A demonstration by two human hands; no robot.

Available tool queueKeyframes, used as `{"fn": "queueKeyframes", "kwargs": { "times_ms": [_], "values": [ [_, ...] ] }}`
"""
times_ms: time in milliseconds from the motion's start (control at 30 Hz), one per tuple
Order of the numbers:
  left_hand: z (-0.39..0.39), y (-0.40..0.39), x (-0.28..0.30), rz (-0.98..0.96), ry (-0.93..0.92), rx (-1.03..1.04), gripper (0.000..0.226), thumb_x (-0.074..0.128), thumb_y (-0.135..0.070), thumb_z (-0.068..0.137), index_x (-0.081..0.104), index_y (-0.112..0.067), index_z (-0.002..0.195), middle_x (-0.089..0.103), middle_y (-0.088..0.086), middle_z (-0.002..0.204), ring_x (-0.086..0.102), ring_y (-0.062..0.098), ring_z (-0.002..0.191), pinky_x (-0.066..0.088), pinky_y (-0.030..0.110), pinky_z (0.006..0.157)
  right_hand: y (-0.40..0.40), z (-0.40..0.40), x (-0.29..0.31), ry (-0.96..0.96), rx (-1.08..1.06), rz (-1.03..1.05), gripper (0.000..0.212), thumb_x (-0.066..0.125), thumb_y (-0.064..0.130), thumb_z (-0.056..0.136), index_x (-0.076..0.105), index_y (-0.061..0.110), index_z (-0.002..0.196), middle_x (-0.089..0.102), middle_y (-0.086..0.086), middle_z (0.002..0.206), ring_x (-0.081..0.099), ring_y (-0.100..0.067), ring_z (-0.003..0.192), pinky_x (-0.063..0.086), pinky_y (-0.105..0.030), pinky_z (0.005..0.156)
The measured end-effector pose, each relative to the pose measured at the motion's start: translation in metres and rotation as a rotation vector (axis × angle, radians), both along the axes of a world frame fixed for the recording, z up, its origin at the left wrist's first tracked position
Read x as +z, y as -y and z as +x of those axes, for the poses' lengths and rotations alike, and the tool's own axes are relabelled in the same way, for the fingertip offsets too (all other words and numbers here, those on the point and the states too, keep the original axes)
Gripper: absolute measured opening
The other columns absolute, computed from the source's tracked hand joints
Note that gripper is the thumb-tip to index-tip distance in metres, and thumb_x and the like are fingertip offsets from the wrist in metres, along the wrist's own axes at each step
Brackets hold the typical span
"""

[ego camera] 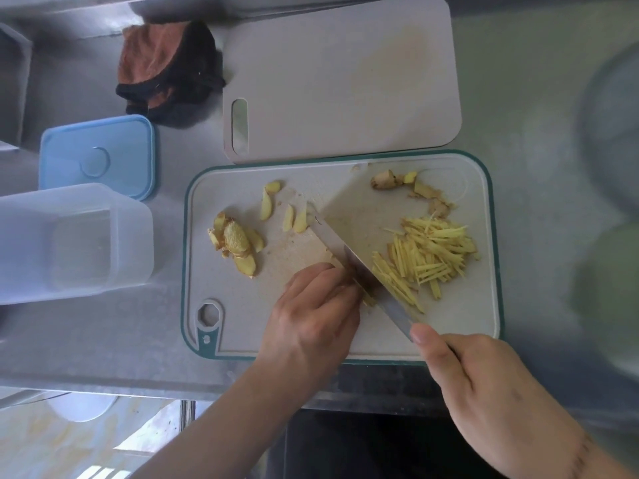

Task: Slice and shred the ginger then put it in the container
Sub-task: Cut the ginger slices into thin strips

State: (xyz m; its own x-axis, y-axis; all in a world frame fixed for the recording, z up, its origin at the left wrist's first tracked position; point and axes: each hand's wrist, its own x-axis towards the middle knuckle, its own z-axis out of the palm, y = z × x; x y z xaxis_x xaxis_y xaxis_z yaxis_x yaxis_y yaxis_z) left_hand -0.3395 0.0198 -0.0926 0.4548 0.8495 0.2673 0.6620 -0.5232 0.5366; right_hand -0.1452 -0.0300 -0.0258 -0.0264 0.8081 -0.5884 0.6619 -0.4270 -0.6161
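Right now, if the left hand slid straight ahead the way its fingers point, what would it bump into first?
The left hand points up and right, its fingertips close against the knife blade. It would likely meet the blade first, with the shredded ginger just beyond.
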Motion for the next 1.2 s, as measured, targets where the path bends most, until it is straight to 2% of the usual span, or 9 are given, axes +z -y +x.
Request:
{"fn": "queueKeyframes", "kwargs": {
  "times_ms": [167, 267, 400, 500, 600, 800, 867, 1067, 1200],
  "values": [
    [0.001, -0.001, 0.003, 0.007, 0.021, 0.002, 0.004, 0.075, 0.002, 0.086, 0.078, 0.001, 0.089, 0.072, 0.012, 0.097, 0.067, 0.025, 0.094, 0.056, 0.034, 0.088, 0.0, 0.002, 0.001, 0.016, -0.027, 0.001, 0.069, 0.011, 0.08, 0.073, 0.027, 0.019, 0.045, 0.04, 0.001, 0.041, 0.042, -0.013, 0.043, 0.032, -0.02, 0.047],
    [0.002, 0.0, 0.004, 0.001, 0.049, 0.021, 0.004, 0.077, 0.003, 0.085, 0.078, 0.002, 0.088, 0.073, 0.012, 0.096, 0.068, 0.026, 0.092, 0.057, 0.035, 0.086, 0.001, 0.002, 0.003, -0.021, -0.008, 0.005, 0.071, 0.013, 0.081, 0.074, 0.038, 0.019, 0.052, 0.039, -0.001, 0.043, 0.039, -0.012, 0.041, 0.028, -0.021, 0.044],
    [0.004, -0.001, 0.004, 0.006, 0.078, 0.048, 0.004, 0.078, 0.006, 0.082, 0.076, 0.003, 0.084, 0.073, 0.012, 0.092, 0.068, 0.025, 0.09, 0.057, 0.034, 0.086, 0.003, -0.001, 0.005, -0.011, 0.011, 0.011, 0.071, 0.011, 0.083, 0.072, 0.041, 0.019, 0.061, 0.041, -0.002, 0.046, 0.041, -0.011, 0.044, 0.028, -0.023, 0.045],
    [0.005, -0.001, 0.003, 0.001, 0.081, 0.051, 0.005, 0.077, 0.008, 0.081, 0.076, 0.003, 0.084, 0.072, 0.013, 0.091, 0.067, 0.026, 0.09, 0.056, 0.034, 0.087, 0.004, -0.001, 0.005, -0.006, 0.015, -0.002, 0.069, 0.01, 0.083, 0.071, 0.042, 0.023, 0.059, 0.043, 0.001, 0.046, 0.043, -0.011, 0.046, 0.03, -0.022, 0.047],
    [0.005, -0.002, 0.003, 0.009, 0.081, 0.044, 0.005, 0.076, 0.008, 0.082, 0.077, 0.004, 0.085, 0.073, 0.014, 0.091, 0.067, 0.027, 0.091, 0.056, 0.034, 0.088, 0.004, 0.0, 0.006, 0.002, 0.02, -0.039, 0.075, 0.009, 0.083, 0.069, 0.037, 0.016, 0.052, 0.044, 0.003, 0.046, 0.046, -0.01, 0.047, 0.032, -0.022, 0.05],
    [0.004, -0.003, 0.003, 0.022, 0.082, 0.034, 0.005, 0.075, 0.007, 0.084, 0.077, 0.004, 0.086, 0.074, 0.014, 0.095, 0.067, 0.024, 0.096, 0.055, 0.03, 0.093, -0.013, -0.013, 0.004, 0.001, 0.033, -0.045, 0.064, 0.015, 0.07, 0.08, 0.032, 0.018, 0.047, 0.044, 0.007, 0.043, 0.045, -0.008, 0.047, 0.035, -0.022, 0.049],
    [0.003, -0.001, 0.002, 0.016, 0.064, 0.034, 0.004, 0.074, 0.004, 0.085, 0.077, 0.003, 0.087, 0.073, 0.014, 0.095, 0.066, 0.024, 0.096, 0.055, 0.032, 0.092, -0.013, -0.01, 0.003, 0.015, 0.012, -0.023, 0.069, 0.013, 0.072, 0.084, 0.032, 0.018, 0.046, 0.046, 0.007, 0.044, 0.046, -0.009, 0.046, 0.035, -0.021, 0.048],
    [0.002, -0.003, 0.005, 0.001, 0.064, 0.021, 0.002, 0.076, 0.004, 0.085, 0.077, 0.003, 0.085, 0.073, 0.013, 0.094, 0.068, 0.025, 0.092, 0.056, 0.032, 0.09, -0.004, 0.003, 0.005, -0.004, 0.02, -0.03, 0.074, 0.011, 0.081, 0.073, 0.034, 0.016, 0.049, 0.042, 0.001, 0.042, 0.043, -0.012, 0.043, 0.031, -0.021, 0.045],
    [0.003, -0.003, 0.007, 0.0, 0.051, 0.022, 0.002, 0.076, 0.005, 0.084, 0.076, 0.003, 0.083, 0.073, 0.013, 0.091, 0.07, 0.026, 0.09, 0.056, 0.031, 0.09, 0.0, 0.002, 0.012, 0.001, 0.057, -0.006, 0.069, 0.008, 0.083, 0.07, 0.043, 0.024, 0.061, 0.044, 0.002, 0.046, 0.046, -0.011, 0.048, 0.03, -0.022, 0.048]
  ]
}}
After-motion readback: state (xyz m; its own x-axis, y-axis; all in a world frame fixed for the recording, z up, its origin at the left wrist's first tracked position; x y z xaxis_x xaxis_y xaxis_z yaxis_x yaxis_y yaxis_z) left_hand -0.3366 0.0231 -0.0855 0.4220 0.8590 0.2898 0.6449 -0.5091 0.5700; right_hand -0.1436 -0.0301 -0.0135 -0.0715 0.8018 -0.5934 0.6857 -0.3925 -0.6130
